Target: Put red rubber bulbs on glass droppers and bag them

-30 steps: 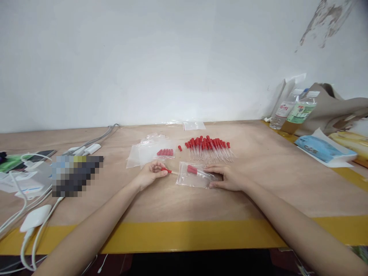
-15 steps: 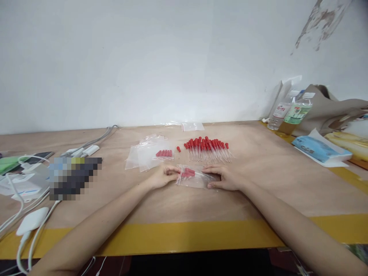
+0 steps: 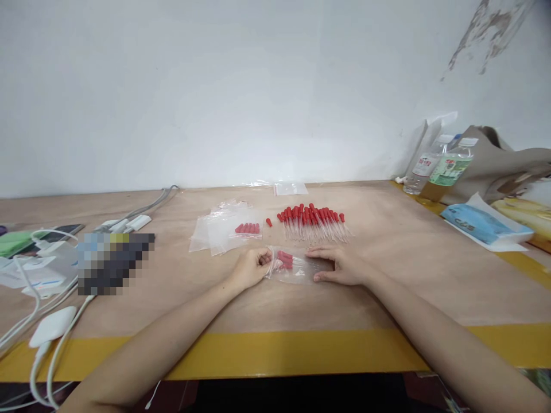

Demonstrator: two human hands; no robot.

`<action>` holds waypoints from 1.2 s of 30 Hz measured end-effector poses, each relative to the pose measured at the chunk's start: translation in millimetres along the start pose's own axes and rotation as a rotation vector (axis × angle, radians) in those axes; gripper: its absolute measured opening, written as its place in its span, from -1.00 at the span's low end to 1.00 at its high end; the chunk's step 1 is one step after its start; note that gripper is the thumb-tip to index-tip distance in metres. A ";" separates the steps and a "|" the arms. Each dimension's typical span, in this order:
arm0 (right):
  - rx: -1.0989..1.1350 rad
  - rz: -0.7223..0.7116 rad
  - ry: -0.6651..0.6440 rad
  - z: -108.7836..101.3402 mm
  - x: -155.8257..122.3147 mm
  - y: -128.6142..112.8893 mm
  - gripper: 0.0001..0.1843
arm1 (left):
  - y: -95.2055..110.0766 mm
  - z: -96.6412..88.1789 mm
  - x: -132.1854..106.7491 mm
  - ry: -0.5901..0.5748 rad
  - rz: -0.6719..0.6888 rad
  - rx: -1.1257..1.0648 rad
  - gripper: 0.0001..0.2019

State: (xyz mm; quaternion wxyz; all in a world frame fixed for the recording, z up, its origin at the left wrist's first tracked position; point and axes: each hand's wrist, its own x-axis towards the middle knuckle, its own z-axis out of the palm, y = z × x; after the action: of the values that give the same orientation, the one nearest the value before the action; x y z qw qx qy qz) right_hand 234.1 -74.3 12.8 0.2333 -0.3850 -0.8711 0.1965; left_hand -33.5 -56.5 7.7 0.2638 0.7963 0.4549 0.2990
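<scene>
A clear zip bag (image 3: 303,277) lies flat at the middle of the table, with a few red-bulbed droppers (image 3: 284,260) inside, bulbs toward the left. My left hand (image 3: 252,268) is closed on the bag's left, mouth end, thumb and fingers pinching the film. At the other end, my right hand (image 3: 348,265) holds the bag between its thumb below and its fingers above. Behind the bag lies a pile of droppers (image 3: 312,221) with red rubber bulbs and clear thin tubes. One loose red bulb (image 3: 269,222) rests left of that pile.
Flat clear bags (image 3: 219,229) lie at left, beside a row of red bulbs (image 3: 247,228). Another bag (image 3: 291,189) is by the wall. Chargers and white cables (image 3: 54,327) crowd the left side. Two bottles (image 3: 450,166) and a blue tissue pack (image 3: 486,223) stand right.
My left hand has shifted slightly right at the bag's mouth, its fingers curled more. The bulbs inside look more evenly lined up. My right hand stays at the bag's other end.
</scene>
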 end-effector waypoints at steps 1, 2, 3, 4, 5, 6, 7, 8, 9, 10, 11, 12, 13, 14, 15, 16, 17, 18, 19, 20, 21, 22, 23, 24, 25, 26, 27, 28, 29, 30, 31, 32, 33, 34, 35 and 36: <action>-0.004 -0.003 -0.003 0.5 0.1 -0.2 -0.36 | -0.4 -1.0 0.3 -0.033 0.005 -0.006 -0.69; -0.007 -0.006 -0.005 1.1 0.1 -0.2 -0.36 | -0.9 -2.1 0.6 -0.076 0.009 -0.025 -0.69; -0.009 -0.008 -0.004 1.8 0.3 0.0 -0.36 | -1.4 -3.1 0.9 -0.115 0.009 -0.047 -0.69; -0.011 -0.009 -0.002 2.6 0.4 0.3 -0.37 | -1.9 -3.8 0.9 -0.133 0.006 -0.065 -0.69; -0.014 -0.009 0.001 3.3 0.5 0.7 -0.38 | -2.2 -4.0 0.8 -0.121 -0.003 -0.069 -0.70; -0.016 -0.006 0.005 4.0 0.5 1.1 -0.39 | -2.6 -3.8 0.5 -0.083 -0.014 -0.057 -0.70; -0.017 -0.005 0.008 4.7 0.6 1.5 -0.40 | -3.2 -3.3 0.1 -0.035 -0.024 -0.039 -0.70; -0.015 -0.005 0.011 5.4 0.6 1.9 -0.41 | -4.3 -2.7 -0.2 0.007 -0.032 -0.031 -0.71; -0.012 -0.007 0.013 6.0 0.6 2.2 -0.42 | -6.1 -2.6 -0.1 0.027 -0.039 -0.048 -0.72; -0.008 -0.012 0.014 6.5 0.6 2.5 -0.43 | -8.5 -3.1 0.7 0.020 -0.049 -0.095 -0.73; -0.005 -0.018 0.014 7.0 0.6 2.7 -0.44 | -11.7 -4.6 2.6 -0.001 -0.064 -0.162 -0.75; -0.002 -0.023 0.013 7.2 0.6 2.8 -0.44 | -15.2 -7.1 5.8 -0.019 -0.085 -0.231 -0.75; -0.001 -0.026 0.013 7.4 0.6 2.8 -0.45 | -18.7 -10.7 10.7 -0.020 -0.110 -0.279 -0.75; 0.000 -0.026 0.013 7.4 0.6 2.6 -0.45 | -21.8 -15.1 17.3 -0.006 -0.135 -0.289 -0.76; -0.001 -0.025 0.014 7.3 0.6 2.2 -0.45 | -24.1 -19.7 25.8 0.030 -0.160 -0.247 -0.78; -0.003 -0.023 0.016 7.1 0.6 1.7 -0.46 | -25.4 -24.1 35.9 0.072 -0.182 -0.162 -0.81; -0.005 -0.022 0.017 6.9 0.6 1.2 -0.46 | -25.5 -27.7 47.4 0.097 -0.208 -0.040 -0.84; -0.008 -0.023 0.017 6.6 0.5 0.6 -0.47 | -24.5 -30.0 59.9 0.111 -0.260 0.097 -0.85; -0.010 -0.026 0.018 6.5 0.5 0.2 -0.47 | -22.6 -30.7 72.8 0.126 -0.297 0.142 -0.84; -0.010 -0.029 0.019 6.3 0.5 -0.2 -0.48 | -20.2 -29.8 85.8 0.138 -0.322 0.165 -0.81; -0.006 -0.032 0.019 6.2 0.5 -0.4 -0.48 | -17.6 -27.5 98.2 0.154 -0.350 0.189 -0.79; 0.001 -0.034 0.018 6.2 0.5 -0.6 -0.48 | -15.1 -24.2 109.7 0.168 -0.379 0.209 -0.78; 0.008 -0.035 0.018 6.1 0.5 -0.7 -0.48 | -12.9 -20.4 119.9 0.176 -0.407 0.224 -0.77; 0.013 -0.035 0.017 5.9 0.4 -0.8 -0.48 | -11.1 -16.7 128.4 0.179 -0.435 0.233 -0.78; 0.015 -0.034 0.014 5.7 0.4 -1.0 -0.48 | -9.9 -13.8 135.2 0.180 -0.461 0.234 -0.79; 0.014 -0.033 0.011 5.5 0.4 -1.3 -0.47 | -9.3 -12.2 139.8 0.182 -0.482 0.227 -0.79; 0.012 -0.033 0.008 5.3 0.4 -1.6 -0.47 | -9.0 -12.4 142.1 0.187 -0.496 0.213 -0.79; 0.011 -0.033 0.007 5.1 0.3 -1.8 -0.47 | -9.1 -14.3 141.9 0.200 -0.501 0.192 -0.77; 0.010 -0.035 0.005 5.0 0.3 -1.9 -0.47 | -9.5 -18.0 139.0 0.222 -0.495 0.165 -0.74; 0.012 -0.037 0.006 5.0 0.2 -1.8 -0.47 | -10.2 -23.1 133.2 0.249 -0.480 0.136 -0.70; 0.015 -0.038 0.007 5.1 0.2 -1.6 -0.47 | -11.0 -29.1 124.8 0.281 -0.458 0.108 -0.67; 0.017 -0.036 0.008 5.3 0.1 -1.2 -0.47 | -12.0 -35.4 113.7 0.319 -0.426 0.071 -0.65; 0.020 -0.035 0.008 5.5 0.0 -0.7 -0.47 | -13.3 -41.4 100.6 0.355 -0.399 0.039 -0.66; 0.021 -0.033 0.006 5.7 -0.1 -0.1 -0.47 | -14.6 -46.5 86.0 0.398 -0.368 -0.005 -0.68; 0.022 -0.031 0.004 5.9 -0.2 0.3 -0.47 | -16.0 -50.3 70.9 0.470 -0.313 -0.144 -0.71; 0.021 -0.028 0.002 6.0 -0.3 0.7 -0.48 | -17.3 -52.6 56.0 0.500 -0.275 -0.278 -0.72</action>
State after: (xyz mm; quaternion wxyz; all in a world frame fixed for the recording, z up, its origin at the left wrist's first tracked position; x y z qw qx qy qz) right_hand 231.3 -75.1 7.4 0.2409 -0.3704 -0.8741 0.2019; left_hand -58.2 8.5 44.9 0.2881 0.5852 0.5639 0.5064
